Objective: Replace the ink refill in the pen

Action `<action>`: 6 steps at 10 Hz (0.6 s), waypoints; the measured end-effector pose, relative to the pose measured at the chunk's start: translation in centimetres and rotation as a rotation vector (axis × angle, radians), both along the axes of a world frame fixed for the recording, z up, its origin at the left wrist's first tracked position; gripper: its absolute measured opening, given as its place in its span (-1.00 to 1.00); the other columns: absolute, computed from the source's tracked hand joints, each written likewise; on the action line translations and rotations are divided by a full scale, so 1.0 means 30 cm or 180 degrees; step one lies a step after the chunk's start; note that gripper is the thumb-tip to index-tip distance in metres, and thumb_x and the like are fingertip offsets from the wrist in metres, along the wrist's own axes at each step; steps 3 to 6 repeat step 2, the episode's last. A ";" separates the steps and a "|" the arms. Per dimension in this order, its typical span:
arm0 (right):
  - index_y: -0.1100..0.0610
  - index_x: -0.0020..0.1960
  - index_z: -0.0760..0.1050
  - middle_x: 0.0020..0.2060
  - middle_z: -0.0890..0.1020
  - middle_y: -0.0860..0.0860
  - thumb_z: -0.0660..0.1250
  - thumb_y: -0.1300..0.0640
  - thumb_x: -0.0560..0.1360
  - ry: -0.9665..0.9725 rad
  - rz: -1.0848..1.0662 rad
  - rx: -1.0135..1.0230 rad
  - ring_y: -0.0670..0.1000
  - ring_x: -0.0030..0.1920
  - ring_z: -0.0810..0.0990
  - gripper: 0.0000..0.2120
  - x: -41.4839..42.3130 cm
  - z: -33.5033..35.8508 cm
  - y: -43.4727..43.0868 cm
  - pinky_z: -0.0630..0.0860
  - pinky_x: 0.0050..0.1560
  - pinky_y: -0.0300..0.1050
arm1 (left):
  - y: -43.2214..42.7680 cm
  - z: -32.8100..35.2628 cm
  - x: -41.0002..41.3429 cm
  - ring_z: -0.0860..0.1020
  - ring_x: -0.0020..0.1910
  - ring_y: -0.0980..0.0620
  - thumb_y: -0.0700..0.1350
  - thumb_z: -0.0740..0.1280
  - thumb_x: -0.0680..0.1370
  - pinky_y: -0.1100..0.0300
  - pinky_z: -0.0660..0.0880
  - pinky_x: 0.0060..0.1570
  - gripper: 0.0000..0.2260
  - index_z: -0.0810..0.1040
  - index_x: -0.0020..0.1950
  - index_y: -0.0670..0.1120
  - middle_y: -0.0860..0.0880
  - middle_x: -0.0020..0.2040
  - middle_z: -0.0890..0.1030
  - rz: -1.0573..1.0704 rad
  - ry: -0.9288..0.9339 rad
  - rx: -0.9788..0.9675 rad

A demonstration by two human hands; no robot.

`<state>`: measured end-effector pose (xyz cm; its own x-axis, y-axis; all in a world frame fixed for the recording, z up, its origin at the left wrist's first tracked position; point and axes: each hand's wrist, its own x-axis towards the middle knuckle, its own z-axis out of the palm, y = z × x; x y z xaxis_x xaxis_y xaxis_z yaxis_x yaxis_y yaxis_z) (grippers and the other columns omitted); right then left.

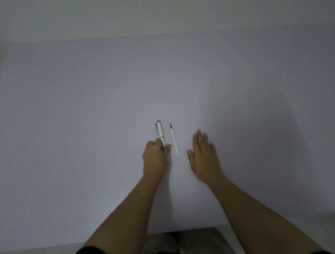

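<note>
A white pen point(160, 132) with a grey clip lies on the table, pointing away from me. My left hand point(155, 156) is closed around its near half, with the fingers and thumb on the barrel. A thin white ink refill point(174, 139) with a dark tip lies just right of the pen, parallel to it and apart from both hands. My right hand point(203, 156) rests flat on the table to the right of the refill, fingers stretched out, holding nothing.
The pale grey table point(78, 138) spans most of the view, with its near edge just in front of my body. A wall stands behind the table's far edge. A strip of floor shows at the far left.
</note>
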<state>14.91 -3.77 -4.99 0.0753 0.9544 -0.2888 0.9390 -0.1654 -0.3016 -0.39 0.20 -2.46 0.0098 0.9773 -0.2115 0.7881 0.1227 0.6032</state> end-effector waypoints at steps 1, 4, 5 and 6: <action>0.21 0.52 -0.11 0.55 -0.08 0.12 -0.06 0.01 0.63 0.0089 -0.0055 0.0038 0.08 0.55 -0.12 -0.45 0.006 0.021 0.016 -0.13 0.51 0.02 | 0.030 0.037 -0.008 0.34 -0.30 0.01 -0.05 0.25 0.57 0.24 0.26 -0.33 -0.73 0.47 -0.07 -0.28 -0.10 -0.22 0.37 0.0037 -0.0036 0.0071; 0.24 0.52 -0.05 0.55 -0.01 0.13 -0.03 0.02 0.63 0.0187 -0.0066 0.0225 0.07 0.55 -0.07 -0.46 0.016 0.086 0.071 -0.11 0.50 0.00 | 0.102 0.129 -0.020 0.38 -0.25 -0.03 -0.08 0.19 0.60 0.16 0.28 -0.25 -0.75 0.49 -0.09 -0.25 -0.16 -0.21 0.44 -0.0031 -0.0067 0.0241; 0.24 0.52 -0.05 0.55 -0.01 0.13 -0.03 0.02 0.63 0.0187 -0.0066 0.0225 0.07 0.55 -0.07 -0.46 0.016 0.086 0.071 -0.11 0.50 0.00 | 0.102 0.129 -0.020 0.38 -0.25 -0.03 -0.08 0.19 0.60 0.16 0.28 -0.25 -0.75 0.49 -0.09 -0.25 -0.16 -0.21 0.44 -0.0031 -0.0067 0.0241; 0.24 0.52 -0.05 0.55 -0.01 0.13 -0.03 0.02 0.63 0.0187 -0.0066 0.0225 0.07 0.55 -0.07 -0.46 0.016 0.086 0.071 -0.11 0.50 0.00 | 0.102 0.129 -0.020 0.38 -0.25 -0.03 -0.08 0.19 0.60 0.16 0.28 -0.25 -0.75 0.49 -0.09 -0.25 -0.16 -0.21 0.44 -0.0031 -0.0067 0.0241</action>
